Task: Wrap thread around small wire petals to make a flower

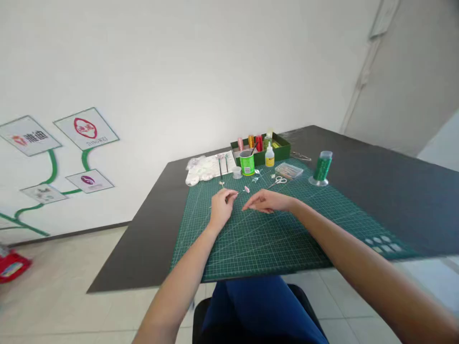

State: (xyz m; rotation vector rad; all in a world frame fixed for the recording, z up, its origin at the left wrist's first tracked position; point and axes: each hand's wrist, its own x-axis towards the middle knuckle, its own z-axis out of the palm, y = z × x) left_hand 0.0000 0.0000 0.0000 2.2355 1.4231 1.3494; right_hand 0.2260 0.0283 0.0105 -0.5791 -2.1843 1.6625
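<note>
My left hand (223, 204) is above the green cutting mat (229, 248), thumb and fingertips pinched together. What is in the pinch is too small to make out. A small pink-and-white petal-like piece (246, 189) is just right of those fingertips, a thin stem pointing back towards them; whether I hold it is unclear. My right hand (267, 200) is low over the mat, palm down, fingertips together and pointing left. Anything between them is too fine to see. Beyond it lie white-handled scissors (280, 180). A small pale flower piece (222, 183) is behind my left hand.
Behind are a green cup (247, 163), a yellow glue bottle (269, 156), a small clear tub (236, 172) and a green box (283, 149) with thread spools. A clear case (289, 170) and green thread spool (323, 167) stand right. White bundles (202, 170) lie back left.
</note>
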